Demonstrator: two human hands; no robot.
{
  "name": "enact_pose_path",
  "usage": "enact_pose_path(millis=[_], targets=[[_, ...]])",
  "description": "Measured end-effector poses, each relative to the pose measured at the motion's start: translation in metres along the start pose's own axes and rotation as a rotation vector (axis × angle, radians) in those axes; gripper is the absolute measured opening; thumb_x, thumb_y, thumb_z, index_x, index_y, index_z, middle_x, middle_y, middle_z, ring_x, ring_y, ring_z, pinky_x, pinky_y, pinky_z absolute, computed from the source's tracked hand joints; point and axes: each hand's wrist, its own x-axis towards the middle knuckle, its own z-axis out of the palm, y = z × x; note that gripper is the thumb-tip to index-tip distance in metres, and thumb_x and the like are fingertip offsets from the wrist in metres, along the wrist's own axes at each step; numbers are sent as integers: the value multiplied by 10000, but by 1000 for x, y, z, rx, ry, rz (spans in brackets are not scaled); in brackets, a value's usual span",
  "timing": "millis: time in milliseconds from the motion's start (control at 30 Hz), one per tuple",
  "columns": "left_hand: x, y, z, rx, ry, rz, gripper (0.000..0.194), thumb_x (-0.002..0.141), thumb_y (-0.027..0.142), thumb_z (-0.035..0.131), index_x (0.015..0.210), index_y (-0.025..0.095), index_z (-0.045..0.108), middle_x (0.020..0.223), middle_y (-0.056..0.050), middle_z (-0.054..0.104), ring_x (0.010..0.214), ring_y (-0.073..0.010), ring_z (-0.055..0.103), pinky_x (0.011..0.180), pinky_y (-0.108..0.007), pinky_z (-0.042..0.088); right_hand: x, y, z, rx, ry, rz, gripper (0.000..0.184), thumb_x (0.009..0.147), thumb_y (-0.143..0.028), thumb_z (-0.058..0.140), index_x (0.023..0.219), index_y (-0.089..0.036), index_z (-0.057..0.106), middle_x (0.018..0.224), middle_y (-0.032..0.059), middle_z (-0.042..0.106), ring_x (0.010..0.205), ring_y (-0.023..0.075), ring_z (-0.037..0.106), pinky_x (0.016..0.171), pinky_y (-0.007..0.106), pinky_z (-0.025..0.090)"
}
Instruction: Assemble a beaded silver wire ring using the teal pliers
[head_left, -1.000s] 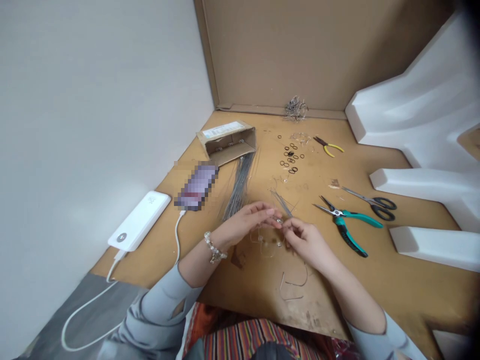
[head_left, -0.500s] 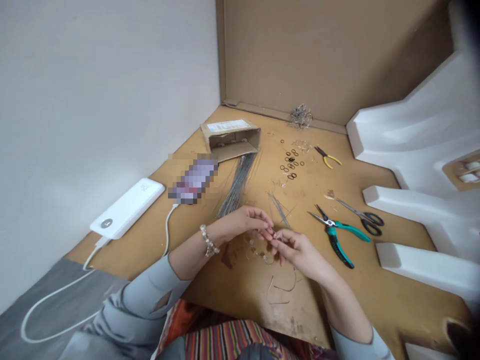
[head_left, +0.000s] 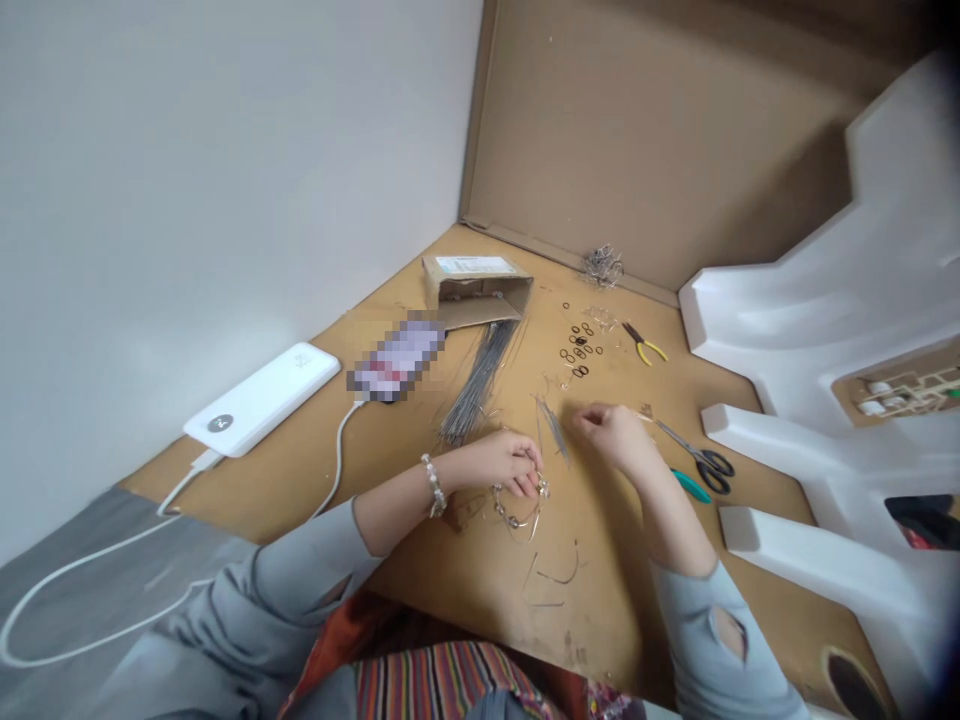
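Note:
My left hand (head_left: pixel 510 462) is closed on a bent wire piece strung with clear beads (head_left: pixel 519 508), which hangs from its fingertips just above the cardboard surface (head_left: pixel 420 520). My right hand (head_left: pixel 613 430) has its fingers curled in a pinch, a little to the right and farther out, over the cardboard near a short bunch of thin wires (head_left: pixel 553 425). I cannot make out what it pinches, if anything. The teal pliers (head_left: pixel 691 485) lie partly hidden behind my right wrist.
A long bundle of grey wires (head_left: pixel 480 380) comes out of a small cardboard box (head_left: pixel 474 288). Black rings (head_left: pixel 579 345), yellow pliers (head_left: pixel 643 345), scissors (head_left: pixel 697 455), a phone (head_left: pixel 394 362), a white power bank (head_left: pixel 261 400) and white foam blocks (head_left: pixel 825 330) surround the work spot.
My right hand has let go of the beaded wire and moved up and to the right, away from my left hand. The camera has turned, shifting the scene.

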Motion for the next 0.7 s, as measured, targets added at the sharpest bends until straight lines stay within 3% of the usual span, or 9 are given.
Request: enact_pose_path(millis=[167,367,500,700], targets=[[4,-3,-1,19,10,3,80,818,124,467,847,128,542,732,-34,651,643,-123,668,616,-247,521,49,-22,6,-106,12,67,211,773,-279,532,797,-190,722,692,72,705,739,195,641,652,261,426],[5,-7,0,22,-29,60,75,784,130,535,859,132,539,746,-39,656,659,-127,665,621,-250,526,84,-43,19,-152,-25,191,246,790,-276,638,949,-97,690,983,182,677,924,245,628,772,327,479],[5,-5,0,54,-13,39,64,809,146,514,865,135,543,747,-38,658,660,-130,664,632,-267,525,100,-51,21,-96,-73,264,356,883,-337,572,1174,-132,565,1194,126,574,1003,206,592,849,399,503],[8,-8,-1,10,-34,54,70,825,122,471,862,131,530,730,-35,654,654,-119,663,620,-241,517,102,-44,30,158,-17,187,363,890,-345,561,1203,-161,546,1208,98,566,1012,209,588,844,421,507]])
